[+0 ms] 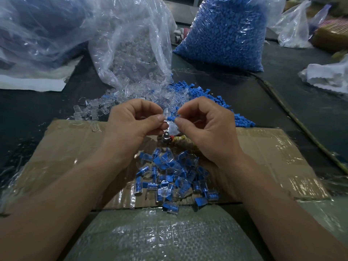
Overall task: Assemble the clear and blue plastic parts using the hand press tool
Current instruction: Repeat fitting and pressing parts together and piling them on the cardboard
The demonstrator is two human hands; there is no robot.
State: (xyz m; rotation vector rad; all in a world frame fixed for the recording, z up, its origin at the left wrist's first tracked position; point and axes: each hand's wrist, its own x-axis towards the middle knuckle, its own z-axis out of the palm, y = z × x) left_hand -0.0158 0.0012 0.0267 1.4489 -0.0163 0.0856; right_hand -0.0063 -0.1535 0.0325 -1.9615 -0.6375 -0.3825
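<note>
Cardboard (75, 146) carries a heap of joined pieces (169, 178). Above it, the left hand (131, 127) pinches a clear part (166, 111) and the right hand (211, 129) pinches a blue part (172, 116), the two touching. Beyond lie loose parts (143, 95) and bulging bags (226, 34).

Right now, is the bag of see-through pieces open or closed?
Open. The clear bag lies with its mouth gaping toward the person, and clear pieces lie spilled from it onto the table.

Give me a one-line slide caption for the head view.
The left hand pinches a clear part, the right hand pinches a blue part beside it, above assembled pieces on cardboard.
</note>
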